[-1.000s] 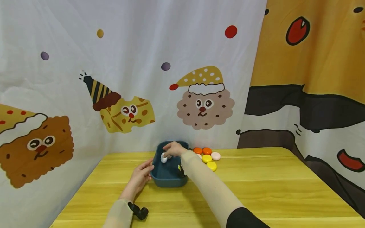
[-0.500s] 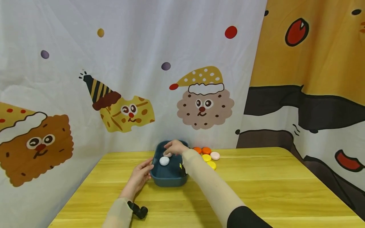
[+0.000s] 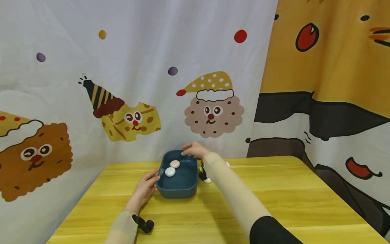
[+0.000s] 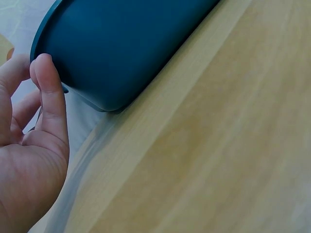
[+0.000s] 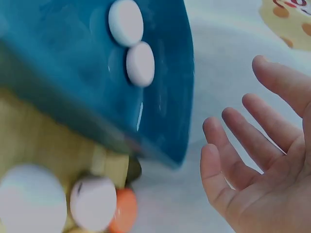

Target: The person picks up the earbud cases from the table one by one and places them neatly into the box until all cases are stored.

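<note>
A blue bin [image 3: 178, 194] holds a white disc [image 3: 170, 171] and a pale pink disc [image 3: 175, 164], lying side by side. At its left side my left hand [image 3: 144, 189] grips the wall near the rim; the left wrist view shows the thumb on the outer side of the bin [image 4: 121, 48]. Over the bin's back right rim hovers my right hand [image 3: 196, 150], holding nothing. In the right wrist view the fingers of the right hand [image 5: 267, 145] are spread and relaxed, apart from the bin [image 5: 167, 121].
Right of the bin, partly behind the right sleeve, lie more discs: a white one [image 5: 31, 201], a pale pink one [image 5: 93, 203] and an orange one [image 5: 124, 211]. A printed curtain [image 3: 146, 67] hangs behind the wooden table [image 3: 274, 196].
My right hand has let go of the pale pink disc inside the bin and moved up and right to the rim. The white disc, released earlier, lies flat. My left hand stays at the bin.
</note>
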Demonstrator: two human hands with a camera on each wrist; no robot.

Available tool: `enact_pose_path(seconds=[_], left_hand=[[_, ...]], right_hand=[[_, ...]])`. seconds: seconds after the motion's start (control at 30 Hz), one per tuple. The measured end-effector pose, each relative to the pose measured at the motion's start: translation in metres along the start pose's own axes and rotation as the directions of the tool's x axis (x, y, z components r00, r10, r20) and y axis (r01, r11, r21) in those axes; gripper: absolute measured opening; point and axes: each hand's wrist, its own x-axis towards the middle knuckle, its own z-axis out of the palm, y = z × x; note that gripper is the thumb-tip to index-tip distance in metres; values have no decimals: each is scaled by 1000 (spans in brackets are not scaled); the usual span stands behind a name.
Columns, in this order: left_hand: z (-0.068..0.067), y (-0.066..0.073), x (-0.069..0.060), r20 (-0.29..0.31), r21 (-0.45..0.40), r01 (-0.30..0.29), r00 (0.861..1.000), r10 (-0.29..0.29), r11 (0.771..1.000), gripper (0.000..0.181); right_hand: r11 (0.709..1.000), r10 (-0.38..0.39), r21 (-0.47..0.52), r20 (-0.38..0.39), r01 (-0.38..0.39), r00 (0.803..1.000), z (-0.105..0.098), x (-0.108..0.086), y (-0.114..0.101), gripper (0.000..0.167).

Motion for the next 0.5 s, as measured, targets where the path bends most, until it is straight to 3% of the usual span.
enact_pose_path(seconds=[0.17,0.37,0.5], left_hand=[[1,0,-1,-1,-11,28,1000,-28,1000,54],[1,3,-2,14,-3,34,999,-34,999,55],[0,2,-2,23,10,30,999,-30,1000,55]], right_hand=[[999,21,49,-30,-19,999,-22,-10,11,48],[1000,-9,-19,-75,8,997,-52,-28,22,48],[1000,7,-3,-109,-8,994,-65,-39,34,43]])
